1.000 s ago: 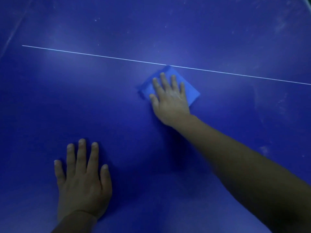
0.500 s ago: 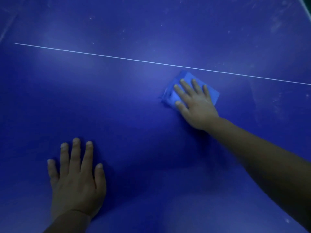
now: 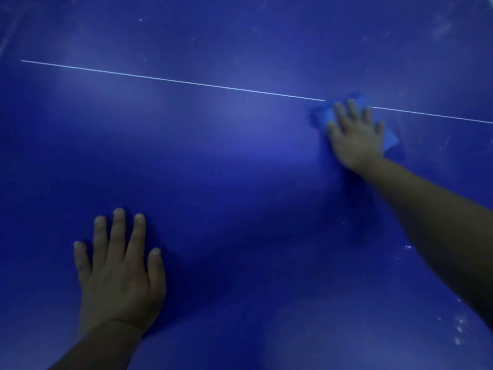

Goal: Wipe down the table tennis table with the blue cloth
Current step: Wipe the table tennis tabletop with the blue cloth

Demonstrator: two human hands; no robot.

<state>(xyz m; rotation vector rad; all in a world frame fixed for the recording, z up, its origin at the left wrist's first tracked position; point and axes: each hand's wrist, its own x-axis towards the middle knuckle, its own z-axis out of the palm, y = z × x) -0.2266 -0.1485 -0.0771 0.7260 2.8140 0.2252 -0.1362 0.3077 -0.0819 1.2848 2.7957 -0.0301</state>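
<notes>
The right hand [image 3: 356,134], pressed flat with fingers spread on the blue cloth [image 3: 390,140], has slid it rightward along the white line [image 3: 173,80] toward dusty specks, so wiping goes on, while the left hand [image 3: 117,265] lies open on the table tennis table [image 3: 240,161]

Dim light (soft central glare)
</notes>
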